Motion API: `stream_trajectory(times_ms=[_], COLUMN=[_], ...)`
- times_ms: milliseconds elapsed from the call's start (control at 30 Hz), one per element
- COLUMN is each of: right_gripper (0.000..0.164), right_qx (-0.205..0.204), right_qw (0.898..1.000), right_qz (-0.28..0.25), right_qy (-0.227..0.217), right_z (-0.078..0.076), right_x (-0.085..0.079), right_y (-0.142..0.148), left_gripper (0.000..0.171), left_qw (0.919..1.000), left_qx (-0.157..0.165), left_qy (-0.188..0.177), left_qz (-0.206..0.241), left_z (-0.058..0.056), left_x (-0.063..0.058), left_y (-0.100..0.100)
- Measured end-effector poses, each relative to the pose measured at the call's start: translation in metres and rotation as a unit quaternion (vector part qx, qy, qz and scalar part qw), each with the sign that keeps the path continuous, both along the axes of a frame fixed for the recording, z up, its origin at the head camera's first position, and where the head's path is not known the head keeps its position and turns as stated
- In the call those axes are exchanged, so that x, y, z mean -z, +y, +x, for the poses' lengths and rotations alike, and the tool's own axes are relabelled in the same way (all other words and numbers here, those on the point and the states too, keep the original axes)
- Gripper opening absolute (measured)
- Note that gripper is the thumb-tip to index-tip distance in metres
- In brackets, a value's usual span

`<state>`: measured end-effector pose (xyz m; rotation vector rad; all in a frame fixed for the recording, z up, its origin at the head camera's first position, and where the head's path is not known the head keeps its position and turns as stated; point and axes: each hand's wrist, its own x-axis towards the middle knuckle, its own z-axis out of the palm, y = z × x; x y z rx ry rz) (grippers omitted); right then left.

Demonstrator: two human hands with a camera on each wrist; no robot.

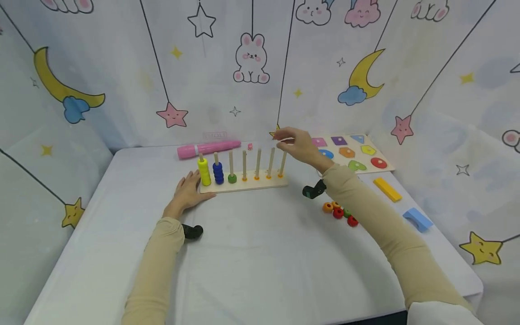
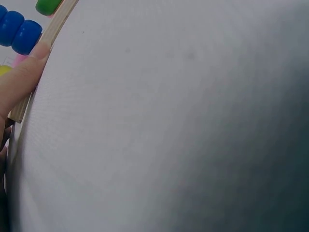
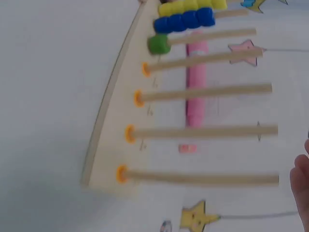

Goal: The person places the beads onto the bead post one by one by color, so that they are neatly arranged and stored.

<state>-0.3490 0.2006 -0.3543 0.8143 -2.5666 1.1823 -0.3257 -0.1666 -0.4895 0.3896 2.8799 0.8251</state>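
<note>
Head view: a wooden peg board [image 1: 252, 182] stands near the table's [image 1: 243, 271] far edge, left of that edge's middle, with seven upright pegs [image 1: 257, 163]. Yellow beads [image 1: 204, 172] fill the first peg from the left, blue beads [image 1: 218, 174] sit on the second and one green bead [image 1: 232, 178] on the third. The left hand [image 1: 188, 189] rests against the board's left end, thumb spread away from the fingers. The right hand [image 1: 298, 146] hangs by the top of the rightmost peg, fingers bent (whether they pinch anything, I cannot tell). Behind the board, along the far edge, lies a pink pen [image 1: 215, 147]; a shape board [image 1: 358, 155] occupies the far right corner. A yellow block [image 1: 387, 189] and a blue arch [image 1: 420, 220] lie by the right edge, and loose beads [image 1: 338, 213] beside the right forearm.

Left wrist view: the thumb [image 2: 21, 79] lies on the board's near edge, just beside the blue beads.

Right wrist view: the four rightmost pegs carry only orange rings [image 3: 130, 134] at their feet; blurred fingertips [image 3: 298, 179] show near the peg tops.
</note>
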Motion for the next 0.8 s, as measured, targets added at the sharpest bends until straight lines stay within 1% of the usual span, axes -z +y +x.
stream_trajectory(times_ms=[67, 233, 300, 400, 533, 633, 800], right_gripper=[0.029, 0.030, 0.029, 0.029, 0.028, 0.030, 0.032], right_qx=[0.003, 0.022, 0.034, 0.051, 0.065, 0.069, 0.079], right_qw=[1.000, 0.999, 0.998, 0.996, 0.991, 0.985, 0.975], right_qz=[-0.002, 0.028, 0.034, 0.044, 0.058, 0.075, 0.106], right_qy=[-0.008, -0.040, -0.047, -0.061, -0.101, -0.138, -0.176], right_z=[0.009, 0.048, 0.060, 0.065, 0.072, 0.084, 0.103], right_x=[-0.001, -0.012, -0.011, 0.007, 0.037, 0.053, 0.074], right_y=[0.019, 0.058, 0.072, 0.102, 0.140, 0.160, 0.184], left_gripper=[0.097, 0.098, 0.098, 0.099, 0.098, 0.098, 0.100], left_qw=[1.0000, 1.0000, 1.0000, 1.0000, 1.0000, 1.0000, 1.0000], left_qx=[0.001, 0.005, 0.005, 0.004, 0.004, 0.006, 0.005], left_qy=[0.000, 0.001, 0.001, 0.001, 0.001, 0.000, -0.002], left_qz=[0.001, 0.000, 0.000, 0.000, -0.002, -0.003, -0.002], left_z=[0.000, -0.001, -0.002, -0.002, -0.003, -0.002, -0.001], left_x=[0.001, 0.001, 0.001, 0.000, 0.001, 0.001, 0.000], left_y=[0.001, 0.001, 0.001, 0.000, 0.000, 0.001, 0.002])
